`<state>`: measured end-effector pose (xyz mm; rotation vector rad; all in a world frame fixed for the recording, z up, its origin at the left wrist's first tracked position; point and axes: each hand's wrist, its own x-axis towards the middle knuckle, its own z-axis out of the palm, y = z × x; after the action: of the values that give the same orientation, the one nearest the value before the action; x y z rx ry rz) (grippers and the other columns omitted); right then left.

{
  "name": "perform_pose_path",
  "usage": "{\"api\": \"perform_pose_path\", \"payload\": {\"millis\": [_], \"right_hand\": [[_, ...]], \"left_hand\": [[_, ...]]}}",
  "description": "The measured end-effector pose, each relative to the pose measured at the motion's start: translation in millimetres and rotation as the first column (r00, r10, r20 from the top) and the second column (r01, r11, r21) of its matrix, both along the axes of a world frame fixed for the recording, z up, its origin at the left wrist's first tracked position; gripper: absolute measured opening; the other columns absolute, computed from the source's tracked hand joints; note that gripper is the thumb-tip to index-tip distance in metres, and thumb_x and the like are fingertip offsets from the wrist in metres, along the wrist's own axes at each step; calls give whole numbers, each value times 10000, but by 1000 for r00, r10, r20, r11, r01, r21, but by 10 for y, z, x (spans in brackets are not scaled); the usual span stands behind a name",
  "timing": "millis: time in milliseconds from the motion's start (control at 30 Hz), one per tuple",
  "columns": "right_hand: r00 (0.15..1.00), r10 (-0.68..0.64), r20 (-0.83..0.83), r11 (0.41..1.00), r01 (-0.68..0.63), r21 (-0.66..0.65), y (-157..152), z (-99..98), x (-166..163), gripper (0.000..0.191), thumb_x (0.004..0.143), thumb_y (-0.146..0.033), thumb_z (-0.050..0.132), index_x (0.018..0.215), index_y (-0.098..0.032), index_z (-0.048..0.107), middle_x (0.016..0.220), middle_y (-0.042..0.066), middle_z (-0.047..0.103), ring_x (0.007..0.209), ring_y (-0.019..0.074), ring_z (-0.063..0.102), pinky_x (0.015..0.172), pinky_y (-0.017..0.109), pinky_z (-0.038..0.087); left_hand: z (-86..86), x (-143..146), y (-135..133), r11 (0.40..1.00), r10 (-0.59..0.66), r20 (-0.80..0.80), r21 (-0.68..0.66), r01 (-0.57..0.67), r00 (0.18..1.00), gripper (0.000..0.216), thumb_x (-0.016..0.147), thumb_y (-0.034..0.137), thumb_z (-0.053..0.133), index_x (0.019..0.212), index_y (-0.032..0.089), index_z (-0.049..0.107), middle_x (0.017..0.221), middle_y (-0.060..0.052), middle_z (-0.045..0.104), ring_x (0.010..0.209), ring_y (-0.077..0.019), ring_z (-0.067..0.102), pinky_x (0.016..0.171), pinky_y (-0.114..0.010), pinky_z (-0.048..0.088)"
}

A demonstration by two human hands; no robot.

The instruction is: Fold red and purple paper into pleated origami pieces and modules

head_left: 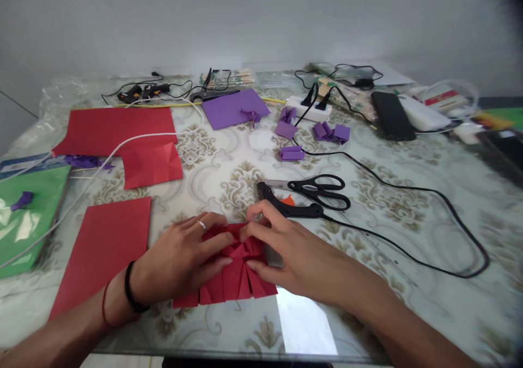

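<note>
In front of me lies a sheet of red paper (235,283) with slits cut into its near edge, which form strips. My left hand (186,253) presses on its left part, the fingers bent and the thumb close to the fold in the middle. From the right, my right hand (273,243) pinches the raised folded strips with thumb and fingers. Both hands partly cover the far side of the paper. Just beyond my right hand are a black glue gun (290,207) with an orange trigger and black-handled scissors (318,188).
Red sheets (106,243) and a green paper pack (32,215) lie on the left. Folded purple pieces (291,153), a purple sheet (232,109) and a white power strip (308,108) are farther back. A black cord (445,196) loops across the right; a phone (392,115) lies behind.
</note>
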<state>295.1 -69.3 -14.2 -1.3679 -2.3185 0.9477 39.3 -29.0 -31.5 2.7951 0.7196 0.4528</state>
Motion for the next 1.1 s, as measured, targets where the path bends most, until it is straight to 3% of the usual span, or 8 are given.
{"api": "perform_pose_path", "payload": {"millis": [433, 767, 933, 1100], "right_hand": [[999, -38, -3, 998, 38, -47, 13, 29, 12, 229, 937, -194, 713, 1023, -253, 509, 1257, 43, 510, 1010, 208, 648, 931, 410, 543], [999, -43, -13, 997, 42, -64, 20, 73, 37, 254, 952, -163, 702, 995, -251, 467, 1184, 11, 530, 950, 172, 617, 863, 351, 503], [999, -41, -25, 997, 39, -71, 25, 35, 53, 257, 956, -153, 691, 1002, -252, 458, 1177, 10, 533, 968, 174, 615, 876, 351, 495], [999, -27, -27, 997, 25, -72, 34, 8, 58, 239, 960, -166, 686, 1002, -250, 467, 1163, 9, 532, 961, 179, 623, 877, 357, 507]], "left_hand": [[-19, -16, 6, 1000, -1, -7, -6, 1, 1000, 112, 1043, 334, 556, 1073, 226, 568, 1227, -87, 640, 954, -231, 699, 772, -394, 594], [9, -10, 5, 1000, -2, 18, -12, 2, 1000, 115, 1046, 312, 569, 1018, 204, 545, 1222, -88, 651, 954, -223, 702, 795, -379, 594], [1, -17, 3, 1000, 1, 16, 5, -1, 1000, 129, 1046, 329, 571, 1055, 200, 565, 1227, -95, 657, 985, -233, 706, 807, -379, 596], [-19, -24, 15, 1000, 5, -14, -27, -5, 1000, 205, 1040, 321, 578, 1227, 243, 610, 1256, -83, 646, 1046, -231, 685, 838, -374, 594]]}}
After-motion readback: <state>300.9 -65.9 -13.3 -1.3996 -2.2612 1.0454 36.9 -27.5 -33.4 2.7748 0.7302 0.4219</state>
